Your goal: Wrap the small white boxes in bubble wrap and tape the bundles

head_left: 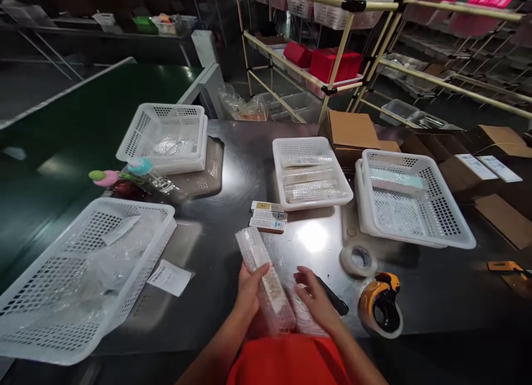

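Note:
A long narrow package in bubble wrap (266, 274) is tilted up in front of my body. Wrapped round its left side, my left hand (249, 288) grips it with the thumb on top. My right hand (313, 299) is just right of the package, fingers apart, holding nothing. Under and beside that hand lies a dark, slim object (334, 297), partly covered, its kind unclear. More bubble wrap (305, 313) shows between the package and my right hand. Beyond the package, several small white boxes (268, 217) sit side by side on the metal table.
A tape roll (359, 260) and an orange tape dispenser (380, 306) lie at right. One white basket (311, 202) holds several wrapped packages; another basket (415, 235) has a pale green one. At left, a basket (166, 213) contains plastic bags, near a paper slip (170, 278). A green conveyor (103, 102) runs behind.

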Demonstrator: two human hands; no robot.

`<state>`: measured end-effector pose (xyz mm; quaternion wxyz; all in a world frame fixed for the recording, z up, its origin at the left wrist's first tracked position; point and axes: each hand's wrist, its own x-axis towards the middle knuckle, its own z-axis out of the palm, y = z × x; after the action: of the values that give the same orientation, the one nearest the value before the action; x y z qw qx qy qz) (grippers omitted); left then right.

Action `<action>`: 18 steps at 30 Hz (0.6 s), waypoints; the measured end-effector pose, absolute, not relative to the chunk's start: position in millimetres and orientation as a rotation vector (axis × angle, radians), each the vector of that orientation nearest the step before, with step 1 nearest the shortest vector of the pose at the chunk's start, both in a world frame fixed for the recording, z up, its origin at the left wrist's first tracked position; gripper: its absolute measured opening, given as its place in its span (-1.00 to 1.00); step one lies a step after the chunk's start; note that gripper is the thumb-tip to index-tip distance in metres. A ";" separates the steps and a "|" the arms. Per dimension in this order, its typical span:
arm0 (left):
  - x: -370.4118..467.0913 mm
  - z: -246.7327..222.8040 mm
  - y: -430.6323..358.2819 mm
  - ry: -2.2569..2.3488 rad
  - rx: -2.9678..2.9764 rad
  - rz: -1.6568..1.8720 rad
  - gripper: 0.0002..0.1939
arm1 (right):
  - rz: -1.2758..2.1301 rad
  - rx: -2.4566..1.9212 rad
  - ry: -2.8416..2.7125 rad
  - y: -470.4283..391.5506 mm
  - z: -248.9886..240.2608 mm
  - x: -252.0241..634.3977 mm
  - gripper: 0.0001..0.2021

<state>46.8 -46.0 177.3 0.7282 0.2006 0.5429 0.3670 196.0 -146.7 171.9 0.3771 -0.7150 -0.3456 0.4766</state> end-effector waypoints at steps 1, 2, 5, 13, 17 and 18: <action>56.9 180.2 -46.5 1.150 0.452 0.826 -0.26 | 1.346 -1.719 -0.944 -132.1 181.6 184.8 -0.43; 66.3 182.7 -46.5 1.095 0.453 0.829 -0.23 | 1.404 -1.684 -0.985 -119.4 189.6 177.7 -0.42; 83.6 185.1 -41.7 0.948 0.436 0.798 -0.17 | 1.357 -1.769 -1.112 -90.8 205.2 190.2 -0.44; 13.8 136.2 -46.2 1.199 0.596 0.651 -0.38 | 0.069 -2.342 -1.857 33.4 248.0 375.1 -0.49; -67.1 103.6 -70.1 1.552 0.324 0.810 -0.52 | 0.082 -2.281 -2.122 98.3 246.4 411.5 -0.62; -89.6 100.3 -76.9 1.639 0.216 0.879 -0.59 | 0.197 -2.274 -2.108 109.6 242.5 410.9 -0.68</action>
<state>-89.6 -76.9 100.3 0.5929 0.0928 0.7048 0.3782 410.9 109.6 242.5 0.0172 -0.7318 -0.6784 0.0635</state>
